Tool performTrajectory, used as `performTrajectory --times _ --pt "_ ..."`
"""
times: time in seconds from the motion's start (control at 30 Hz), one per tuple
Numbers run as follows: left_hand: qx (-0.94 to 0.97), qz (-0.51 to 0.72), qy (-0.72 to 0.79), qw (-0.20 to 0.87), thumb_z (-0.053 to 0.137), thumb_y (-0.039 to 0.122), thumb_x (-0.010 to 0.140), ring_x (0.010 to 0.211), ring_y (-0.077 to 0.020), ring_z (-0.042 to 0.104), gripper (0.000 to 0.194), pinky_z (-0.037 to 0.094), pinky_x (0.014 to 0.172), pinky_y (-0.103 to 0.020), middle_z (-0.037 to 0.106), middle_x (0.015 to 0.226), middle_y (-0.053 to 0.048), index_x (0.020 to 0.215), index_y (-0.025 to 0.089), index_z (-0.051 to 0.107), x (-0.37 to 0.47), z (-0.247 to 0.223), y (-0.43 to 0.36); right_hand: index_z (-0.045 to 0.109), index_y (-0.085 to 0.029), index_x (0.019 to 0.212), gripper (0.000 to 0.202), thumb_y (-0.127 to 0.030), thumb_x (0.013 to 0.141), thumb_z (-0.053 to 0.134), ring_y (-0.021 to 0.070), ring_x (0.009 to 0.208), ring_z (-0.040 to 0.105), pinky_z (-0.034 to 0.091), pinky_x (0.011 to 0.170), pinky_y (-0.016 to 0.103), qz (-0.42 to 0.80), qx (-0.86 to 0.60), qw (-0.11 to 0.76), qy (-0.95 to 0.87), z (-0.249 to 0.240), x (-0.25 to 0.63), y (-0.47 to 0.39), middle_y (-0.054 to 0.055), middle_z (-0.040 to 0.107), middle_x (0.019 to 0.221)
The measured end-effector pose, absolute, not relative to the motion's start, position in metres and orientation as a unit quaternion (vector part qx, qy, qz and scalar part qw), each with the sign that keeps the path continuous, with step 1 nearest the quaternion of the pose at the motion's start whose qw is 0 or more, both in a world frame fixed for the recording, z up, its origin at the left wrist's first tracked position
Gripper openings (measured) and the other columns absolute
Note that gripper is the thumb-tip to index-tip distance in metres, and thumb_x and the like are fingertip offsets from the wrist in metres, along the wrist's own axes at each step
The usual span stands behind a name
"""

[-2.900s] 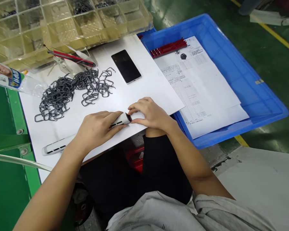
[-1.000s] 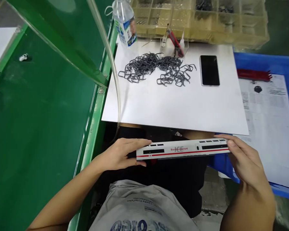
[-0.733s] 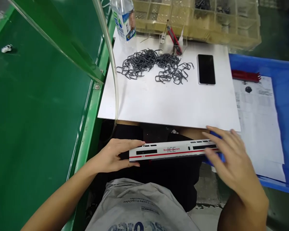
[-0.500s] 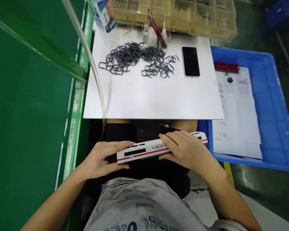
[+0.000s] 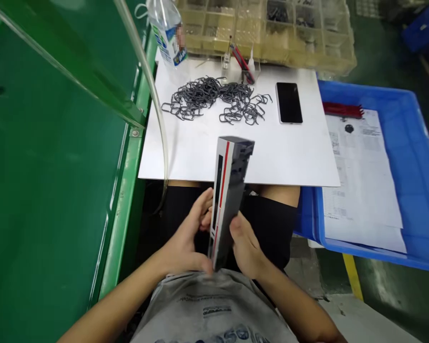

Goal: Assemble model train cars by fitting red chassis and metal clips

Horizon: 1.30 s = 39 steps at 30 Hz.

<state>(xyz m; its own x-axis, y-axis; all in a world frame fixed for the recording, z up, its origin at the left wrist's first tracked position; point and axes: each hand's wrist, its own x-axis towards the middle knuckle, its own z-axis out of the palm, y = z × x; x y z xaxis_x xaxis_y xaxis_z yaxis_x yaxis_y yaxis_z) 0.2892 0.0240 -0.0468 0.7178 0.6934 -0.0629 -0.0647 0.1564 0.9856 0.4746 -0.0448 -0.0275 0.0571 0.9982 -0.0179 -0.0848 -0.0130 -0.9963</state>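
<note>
Both hands clasp a model train carriage over the lap, just below the near edge of the white board; carriage stands on end, near end low between the palms, far end tipped away over the board edge; white side with red stripe and dark windows faces left, grey underside faces right; left hand closed around its lower left side, fingers curled onto the shell; right hand closed on the lower right side, thumb against the grey underside; lower end of the carriage blurred, exact finger contact there cannot be told; on the board, well apart from the hands, a heap of grey wire clips; just right of the heap a black phone lying flat, screen dark; clear plastic bottle at the board's far left corner; compartment organiser along the far edge, some cells with dark small parts; blue crate right of the board, printed sheets and a red strip part inside it; green conveyor surface on the left.
</note>
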Motion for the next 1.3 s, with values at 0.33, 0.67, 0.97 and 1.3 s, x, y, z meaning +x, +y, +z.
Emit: performTrajectory --times 0.33,0.67,0.97,1.3 --pt "0.483 0.013 0.339 0.807 0.087 0.048 0.089 0.054 -0.0106 0.054 0.050 0.057 0.044 -0.024 0.051 0.078 0.007 0.121 0.017 0.066 0.287 -0.051 0.019 0.063 -0.033 0.148 0.070 -0.083 0.100 0.057 0.0323 0.131 0.071 0.061 0.109 0.052 0.474 -0.528 0.605 -0.362 -0.030 0.537 -0.020 0.011 0.069 0.151" --pt "0.604 0.022 0.368 0.706 0.075 0.040 0.093 0.057 -0.0114 0.045 0.026 0.039 0.051 -0.023 0.048 0.071 0.008 0.094 0.021 0.058 0.283 -0.052 0.015 0.065 -0.027 0.135 0.072 -0.084 0.092 0.070 0.0301 0.100 0.079 0.067 0.080 0.043 0.523 -0.548 0.558 -0.339 -0.044 0.537 -0.015 0.013 0.078 0.127" --pt "0.343 -0.028 0.206 0.916 0.101 0.061 0.068 0.068 -0.0208 0.072 0.070 0.056 0.060 -0.028 0.077 0.095 -0.007 0.112 0.021 0.064 0.260 -0.048 0.037 0.071 -0.022 0.080 0.060 -0.073 0.106 0.053 0.0179 0.062 0.054 0.046 0.056 0.033 0.481 -0.542 0.472 -0.501 -0.015 0.502 -0.003 0.001 0.058 0.068" --pt "0.458 0.076 0.301 0.833 0.088 0.059 0.088 0.055 -0.0106 0.051 0.050 0.037 0.052 -0.023 0.059 0.071 0.002 0.089 0.019 0.058 0.245 -0.064 0.042 0.077 -0.022 0.105 0.018 -0.039 0.101 0.073 0.0237 0.083 0.063 0.049 0.076 0.037 0.143 -0.680 0.318 -0.645 -0.026 0.598 0.178 0.008 0.074 0.097"
